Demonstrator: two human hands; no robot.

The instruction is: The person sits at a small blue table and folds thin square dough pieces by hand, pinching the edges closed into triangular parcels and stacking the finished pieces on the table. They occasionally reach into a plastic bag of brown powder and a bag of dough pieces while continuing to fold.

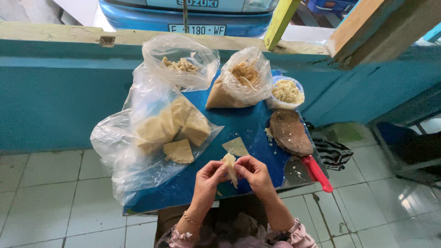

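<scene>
Both my hands pinch one pale folded dough wrapper [230, 168] over the near edge of a blue tabletop [243, 124]. My left hand [209, 179], with a thin bracelet at the wrist, grips its left side. My right hand [254, 173] grips its right side. One flat triangular wrapper [235, 146] lies on the blue surface just beyond my fingers. To the left, a large clear plastic bag [142, 138] spills a stack of pale wrappers [179, 150].
At the back stand a clear bag of small pale pieces [181, 64], a bag of brownish shredded filling [242, 78] and a plastic tub of chopped filling [287, 92]. A round wooden board [289, 132] and a red-handled cleaver [316, 172] lie right. A teal wall and tiled floor surround.
</scene>
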